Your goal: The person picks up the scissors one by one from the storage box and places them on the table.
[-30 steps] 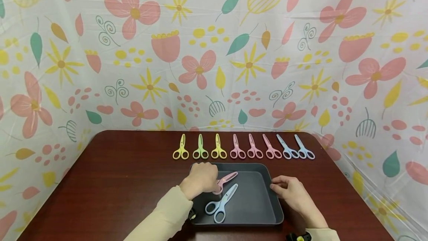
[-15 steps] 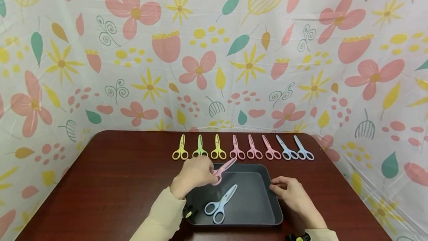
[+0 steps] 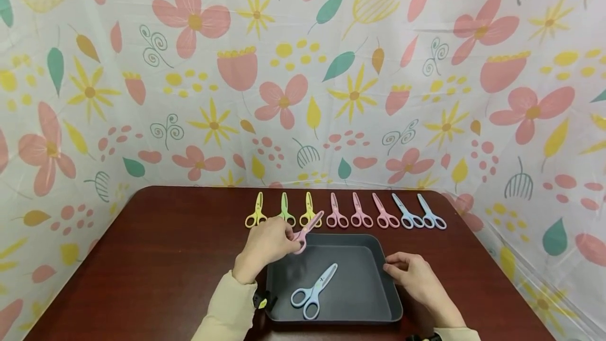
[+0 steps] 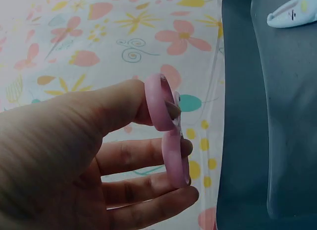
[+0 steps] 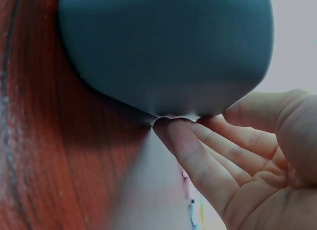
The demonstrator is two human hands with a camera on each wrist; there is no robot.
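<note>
Pink scissors (image 3: 311, 223) are pinched by the handle loops in my left hand (image 3: 266, 241), raised over the tray's back left edge with the blades pointing up and right. In the left wrist view, the thumb and fingers hold the two pink loops; the blades are mostly hidden there. Light blue scissors (image 3: 314, 292) lie inside the dark grey tray (image 3: 362, 283), toward its left front. My right hand (image 3: 418, 282) touches the tray's right wall. In the right wrist view its fairly straight fingers (image 5: 198, 155) rest against the outer side.
Behind the tray a row of scissors runs along the table's back: yellow scissors (image 3: 259, 212), green scissors partly hidden by my left hand, then several pink and blue scissors (image 3: 431, 212). A flowered cloth (image 3: 303, 67) hangs behind the brown table (image 3: 189, 257).
My left hand has lifted the pink scissors out of the tray and carried them up, back and to the left. The right hand and the blue scissors in the tray stay put.
</note>
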